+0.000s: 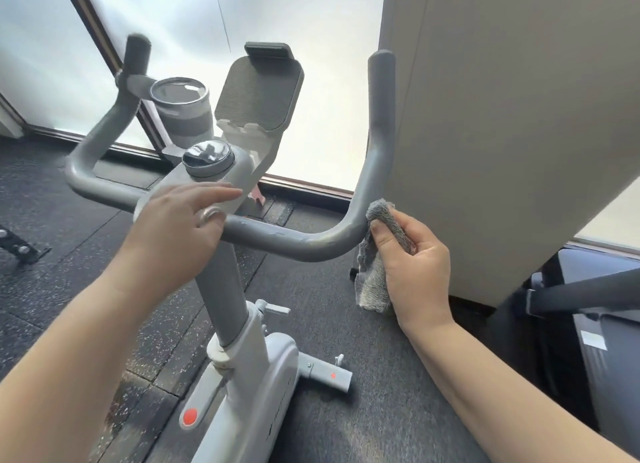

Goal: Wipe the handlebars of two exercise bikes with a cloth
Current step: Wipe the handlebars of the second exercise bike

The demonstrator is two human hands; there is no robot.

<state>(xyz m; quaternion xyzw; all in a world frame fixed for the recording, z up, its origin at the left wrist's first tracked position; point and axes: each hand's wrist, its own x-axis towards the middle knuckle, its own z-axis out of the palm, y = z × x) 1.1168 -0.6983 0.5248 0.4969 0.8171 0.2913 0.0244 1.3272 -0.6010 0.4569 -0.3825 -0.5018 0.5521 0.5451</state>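
Note:
A grey handlebar point(298, 241) of a white exercise bike point(252, 376) curves up at both ends. My right hand point(412, 265) is shut on a grey fluffy cloth point(375, 272), pressed against the handlebar's right bend where the bar turns upward. My left hand point(176, 227) rests with fingers spread on the bar's middle, beside the white console with its round dark knob point(207, 157). The right upright grip point(381, 116) rises above the cloth. The left grip point(136, 54) stands at the far left.
A grey bottle point(185, 111) sits in a holder behind the console, next to a tablet holder point(259, 92). A beige pillar point(502, 133) stands close to the right grip. Part of another machine point(588, 306) shows at lower right. Frosted windows lie ahead, dark rubber flooring point(52, 220) below.

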